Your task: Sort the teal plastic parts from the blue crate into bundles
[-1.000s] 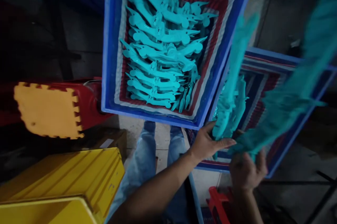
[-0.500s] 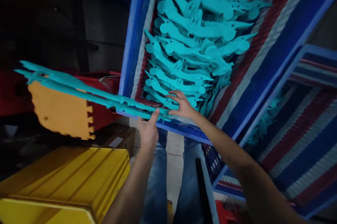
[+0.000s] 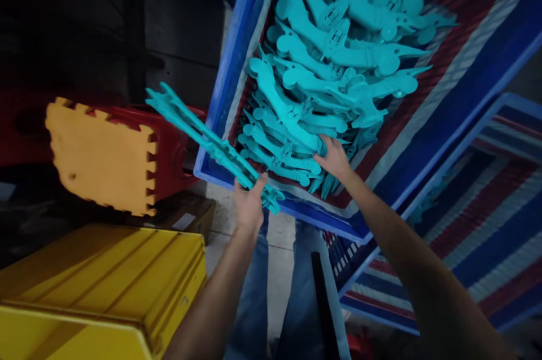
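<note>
My left hand [image 3: 249, 206] is closed round one end of a pair of long turquoise plastic parts [image 3: 203, 137]. They slant up to the left across the near corner of a blue crate [image 3: 232, 49]. Inside that crate lies a pile of similar turquoise parts [image 3: 339, 47], curved, with pointed tips and round ends. My right hand [image 3: 335, 159] reaches over the near part of the pile, its fingers and thumb closed on the end of one turquoise plastic part [image 3: 285, 112]. That part rests at an angle over the others.
Red, white and blue striped sheeting [image 3: 453, 38] lines the crate. A second blue crate [image 3: 514, 103] with similar sheeting stands at the right. To the left are an orange foam mat [image 3: 101, 157] on a red stool-like object and a yellow bin [image 3: 105, 275].
The long parts in my left hand have swung to a steeper slant. My right hand has left their near end, moved right and taken hold of a part on the pile.
</note>
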The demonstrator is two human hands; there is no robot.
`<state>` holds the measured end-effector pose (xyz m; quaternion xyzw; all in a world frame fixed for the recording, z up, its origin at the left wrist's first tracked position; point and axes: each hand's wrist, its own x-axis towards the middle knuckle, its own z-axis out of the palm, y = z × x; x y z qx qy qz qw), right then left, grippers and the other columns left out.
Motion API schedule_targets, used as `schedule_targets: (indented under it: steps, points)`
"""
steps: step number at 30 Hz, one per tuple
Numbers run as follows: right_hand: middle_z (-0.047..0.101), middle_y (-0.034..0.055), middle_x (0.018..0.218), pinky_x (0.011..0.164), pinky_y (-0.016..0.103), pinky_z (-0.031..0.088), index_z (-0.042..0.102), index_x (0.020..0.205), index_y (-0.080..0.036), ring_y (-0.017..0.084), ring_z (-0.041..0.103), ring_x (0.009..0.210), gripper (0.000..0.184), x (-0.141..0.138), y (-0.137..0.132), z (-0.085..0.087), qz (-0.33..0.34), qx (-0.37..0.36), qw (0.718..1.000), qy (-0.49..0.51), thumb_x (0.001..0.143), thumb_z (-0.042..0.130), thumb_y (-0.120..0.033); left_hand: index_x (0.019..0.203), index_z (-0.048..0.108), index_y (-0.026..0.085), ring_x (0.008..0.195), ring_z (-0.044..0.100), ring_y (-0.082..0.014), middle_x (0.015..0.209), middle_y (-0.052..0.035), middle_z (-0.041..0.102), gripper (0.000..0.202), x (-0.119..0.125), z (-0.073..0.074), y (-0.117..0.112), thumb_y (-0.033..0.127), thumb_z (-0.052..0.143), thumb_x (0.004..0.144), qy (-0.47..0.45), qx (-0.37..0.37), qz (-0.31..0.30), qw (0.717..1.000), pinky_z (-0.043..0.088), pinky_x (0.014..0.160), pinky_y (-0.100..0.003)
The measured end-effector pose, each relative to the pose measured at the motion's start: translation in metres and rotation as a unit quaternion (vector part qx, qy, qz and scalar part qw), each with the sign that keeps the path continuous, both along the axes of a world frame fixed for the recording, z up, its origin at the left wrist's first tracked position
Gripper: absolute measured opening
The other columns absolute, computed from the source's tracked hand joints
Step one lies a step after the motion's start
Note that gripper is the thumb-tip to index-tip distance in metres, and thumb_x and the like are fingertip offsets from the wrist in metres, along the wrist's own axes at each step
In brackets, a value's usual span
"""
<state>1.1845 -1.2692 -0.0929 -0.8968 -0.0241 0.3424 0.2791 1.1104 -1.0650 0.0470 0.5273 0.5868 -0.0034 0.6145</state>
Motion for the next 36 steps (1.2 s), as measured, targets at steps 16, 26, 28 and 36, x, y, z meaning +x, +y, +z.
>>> schedule_targets:
  steps: [16, 26, 28, 36]
  points:
    - [0.059, 0.0022, 0.129, 0.104, 0.037, 0.044, 0.052, 0.134, -0.026, 0.02, 0.054, 0.12, 0.044, -0.107, -0.059, 0.217, -0.235, 0.266, 0.935, 0.005, 0.09, 0.049, -0.028, 0.101, 0.062, 0.017, 0.079, 0.068, -0.0178, 0.094, -0.0049, 0.072, 0.049, -0.004, 0.09, -0.129, 0.032, 0.082, 0.059, -0.012, -0.153, -0.16, 0.975, 0.054, 0.071, -0.029]
    - [0.057, 0.0091, 0.125, 0.098, 0.038, 0.048, 0.044, 0.139, -0.026, 0.02, 0.055, 0.115, 0.05, -0.143, -0.113, 0.256, -0.373, 0.107, 0.911, -0.137, 0.089, 0.048, -0.026, 0.106, 0.061, 0.021, 0.084, 0.068, -0.0177, 0.095, -0.002, 0.072, 0.053, -0.002, 0.116, -0.212, 0.028, 0.083, 0.058, -0.04, -0.253, -0.36, 0.897, 0.054, 0.074, -0.027]
    - [0.058, 0.0106, 0.121, 0.095, 0.039, 0.049, 0.045, 0.139, -0.023, 0.021, 0.057, 0.111, 0.052, -0.147, -0.123, 0.257, -0.399, 0.093, 0.903, -0.13, 0.088, 0.049, -0.028, 0.104, 0.062, 0.019, 0.083, 0.068, -0.0186, 0.094, -0.0024, 0.072, 0.055, -0.004, 0.114, -0.224, 0.024, 0.085, 0.054, -0.026, -0.265, -0.402, 0.876, 0.054, 0.074, -0.028]
    - [0.067, 0.0059, 0.108, 0.093, 0.041, 0.049, 0.061, 0.12, -0.02, 0.023, 0.06, 0.107, 0.042, -0.176, -0.163, 0.252, -0.628, 0.159, 0.762, -0.014, 0.083, 0.049, -0.036, 0.099, 0.066, 0.017, 0.072, 0.066, -0.017, 0.088, -0.0031, 0.072, 0.053, -0.018, 0.089, -0.237, 0.031, 0.086, 0.052, 0.022, -0.293, -0.428, 0.855, 0.054, 0.066, -0.028]
